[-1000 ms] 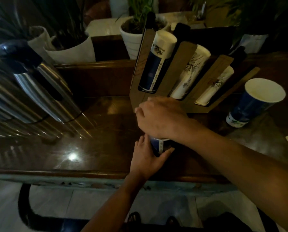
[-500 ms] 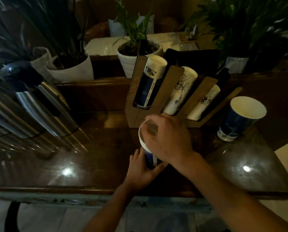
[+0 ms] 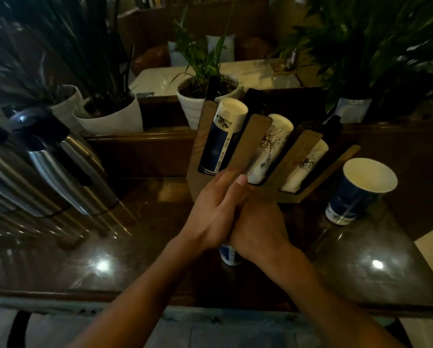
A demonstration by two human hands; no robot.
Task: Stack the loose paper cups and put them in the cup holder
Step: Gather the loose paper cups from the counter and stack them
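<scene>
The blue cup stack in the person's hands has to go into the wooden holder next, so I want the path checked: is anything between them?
Nothing visible stands between the blue cup stack, gripped by left hand and right hand, and the cup holder directly behind.

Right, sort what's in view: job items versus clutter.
Job: blue cup stack gripped between left hand and right hand; loose blue cup; wooden cup holder.
Clutter: steel flasks; potted plants; counter.
</scene>
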